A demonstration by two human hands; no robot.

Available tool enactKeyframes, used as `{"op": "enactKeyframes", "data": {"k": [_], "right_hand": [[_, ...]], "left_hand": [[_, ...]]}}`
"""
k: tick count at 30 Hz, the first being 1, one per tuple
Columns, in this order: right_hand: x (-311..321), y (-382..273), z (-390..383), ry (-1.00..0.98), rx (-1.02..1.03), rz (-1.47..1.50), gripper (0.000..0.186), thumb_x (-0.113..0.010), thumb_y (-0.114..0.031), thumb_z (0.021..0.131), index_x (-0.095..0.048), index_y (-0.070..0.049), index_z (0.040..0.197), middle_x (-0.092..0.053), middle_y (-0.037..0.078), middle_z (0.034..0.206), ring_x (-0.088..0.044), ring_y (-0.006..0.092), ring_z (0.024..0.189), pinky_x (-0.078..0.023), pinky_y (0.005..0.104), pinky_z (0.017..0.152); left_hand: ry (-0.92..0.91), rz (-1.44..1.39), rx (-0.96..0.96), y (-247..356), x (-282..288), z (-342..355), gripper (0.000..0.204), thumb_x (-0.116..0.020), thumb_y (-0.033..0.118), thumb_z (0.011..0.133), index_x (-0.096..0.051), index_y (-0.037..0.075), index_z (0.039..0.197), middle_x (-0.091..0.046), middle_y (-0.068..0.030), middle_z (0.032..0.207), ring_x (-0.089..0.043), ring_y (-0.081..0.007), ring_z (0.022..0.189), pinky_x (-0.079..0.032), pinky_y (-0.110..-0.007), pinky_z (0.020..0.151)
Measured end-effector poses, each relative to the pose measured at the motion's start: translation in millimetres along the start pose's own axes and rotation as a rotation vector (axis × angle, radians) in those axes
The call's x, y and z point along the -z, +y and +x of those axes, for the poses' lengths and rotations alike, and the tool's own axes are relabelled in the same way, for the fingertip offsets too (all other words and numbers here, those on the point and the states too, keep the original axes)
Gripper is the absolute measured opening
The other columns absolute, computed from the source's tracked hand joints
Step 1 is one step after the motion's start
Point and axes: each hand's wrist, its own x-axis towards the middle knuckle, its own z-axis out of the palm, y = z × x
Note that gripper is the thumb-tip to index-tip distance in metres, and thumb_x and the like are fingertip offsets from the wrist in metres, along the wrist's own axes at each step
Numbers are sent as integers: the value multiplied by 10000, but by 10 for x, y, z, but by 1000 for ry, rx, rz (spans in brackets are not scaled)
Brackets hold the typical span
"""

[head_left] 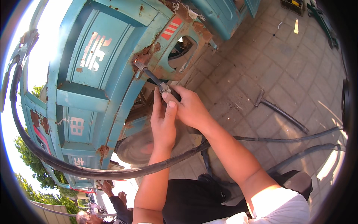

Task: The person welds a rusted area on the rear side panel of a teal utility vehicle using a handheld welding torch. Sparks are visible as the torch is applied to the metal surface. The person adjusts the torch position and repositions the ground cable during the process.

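Observation:
A welding torch (153,77) with a dark neck and a wider nozzle slants up and left from my hands. Its tip is at a rusted corner of a teal truck body (84,99), beside a panel with a rounded cut-out. My right hand (191,108) is wrapped round the torch's rear end. Close against it, my left hand (164,125) has its fingers raised along the torch and steadies it; its exact grip is partly hidden. Flaking brown rust (149,53) spreads around the tip.
A thick black cable (93,172) arches across my left forearm from a clamp (28,43) at upper left. More cables (291,140) trail right. A hammer (281,111) lies on the paving (246,63). Below the truck is a wheel (138,146). Another person (121,207) works at lower left.

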Motion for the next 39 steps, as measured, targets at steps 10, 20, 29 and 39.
{"op": "enactKeyframes", "data": {"k": [10, 20, 29, 39], "right_hand": [[-51, 46, 23, 28, 51, -36, 473, -606, -393, 1006, -650, -6, 1274, -735, 233, 935, -718, 397, 890, -543, 438, 778], [-5, 51, -78, 0, 25, -29, 502, -620, -365, 999, -621, -4, 1348, -737, 236, 942, -736, 354, 868, -550, 406, 784], [-46, 38, -4, 1, 21, 17, 508, -623, -380, 996, -627, 5, 1329, -737, 244, 988, -730, 379, 932, -551, 413, 801], [-51, 39, 2, -8, 29, 6, 513, -615, -384, 1000, -622, 11, 1328, -735, 251, 998, -727, 385, 942, -550, 414, 810]], "left_hand": [[-5, -41, -33, 3, -3, 25, 750, -603, 282, 1062, -215, -14, 1631, -460, -99, 1540, -488, -181, 1357, -405, -306, 1105], [-2, 15, -37, -84, 5, -55, 783, -625, 334, 1046, -231, -5, 1631, -485, -67, 1494, -509, -136, 1263, -428, -261, 1007], [18, -5, -25, -61, 27, 12, 758, -622, 300, 1050, -238, -4, 1630, -473, -84, 1527, -494, -165, 1329, -409, -292, 1076], [18, 0, -21, -66, 50, 2, 755, -616, 280, 1056, -223, -10, 1632, -454, -92, 1551, -484, -171, 1347, -400, -296, 1091]]}}
